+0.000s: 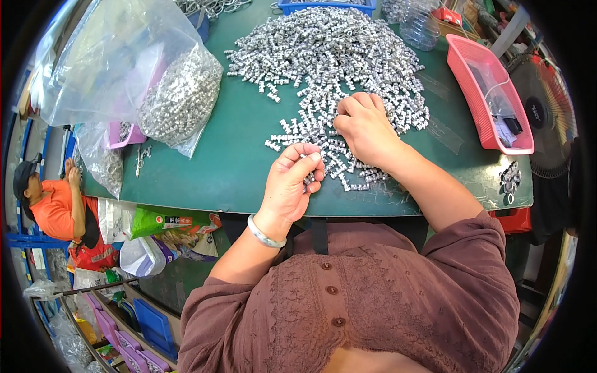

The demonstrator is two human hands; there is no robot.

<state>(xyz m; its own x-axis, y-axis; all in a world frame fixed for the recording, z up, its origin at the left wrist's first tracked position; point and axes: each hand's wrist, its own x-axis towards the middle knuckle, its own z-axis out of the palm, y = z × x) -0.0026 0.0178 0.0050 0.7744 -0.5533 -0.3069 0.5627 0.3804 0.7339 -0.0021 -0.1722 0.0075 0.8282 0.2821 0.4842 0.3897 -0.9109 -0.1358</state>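
Observation:
A large heap of small silver ribbed metal fittings (329, 46) covers the middle of the green table, with a looser spread trailing toward me. At the near end of that spread is my left hand (292, 177), its thumb pressed to the curled fingers; silver bits show between them, looking like the same small fittings. My right hand (367, 127) is above the spread, palm down, fingers bent and drawn together over the pieces. Its fingertips are partly hidden, so what they hold cannot be made out. A pale bangle (266, 233) circles my left wrist.
On the left lies a clear plastic bag (180, 93) full of fittings, near a purple scoop-like container (127, 133). A pink basket (491, 93) stands at right, beside a black fan (538, 112). A blue tray (326, 7) is at the back. Another person (53, 205) works far left.

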